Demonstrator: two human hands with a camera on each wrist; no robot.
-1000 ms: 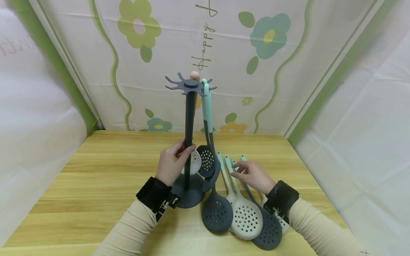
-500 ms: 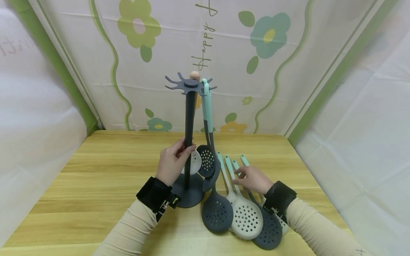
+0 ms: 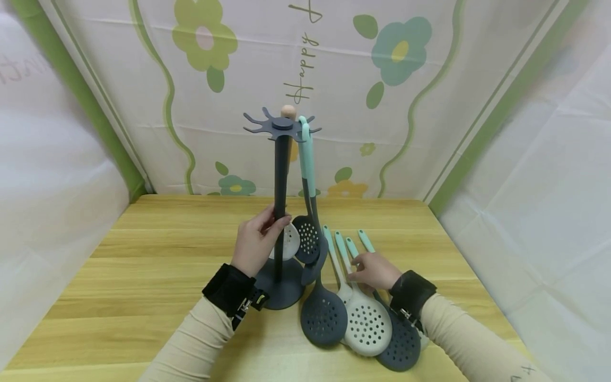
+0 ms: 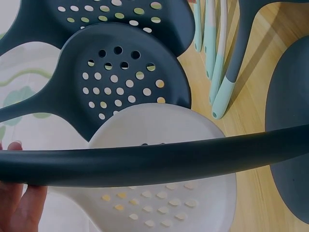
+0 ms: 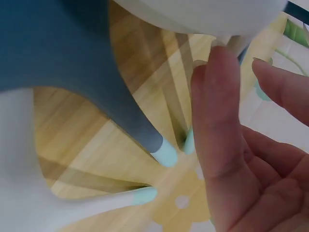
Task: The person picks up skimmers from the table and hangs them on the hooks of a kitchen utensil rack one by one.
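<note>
A dark grey utensil stand (image 3: 281, 180) rises from a round base, with curved hooks at its top. My left hand (image 3: 254, 244) grips its pole, fingers and thumb round it. Two mint-handled utensils (image 3: 307, 159) hang from its right side, and a white slotted head (image 3: 290, 244) shows behind the pole. My right hand (image 3: 377, 270) is low over several skimmers on the table, by the handle of a white skimmer (image 3: 368, 324). In the right wrist view its fingers (image 5: 222, 111) are nearly straight, fingertips at a pale shaft, thumb apart; whether they touch cannot be told.
Dark skimmers (image 3: 400, 342) lie on either side of the white one, heads towards me, mint handle ends pointing away. The wooden table (image 3: 167, 276) extends left of the stand. Printed fabric walls (image 3: 334, 63) enclose the back and both sides.
My right hand has moved down a little towards the skimmer handles. My left hand keeps its grip on the pole, and the stand and utensils stay in place.
</note>
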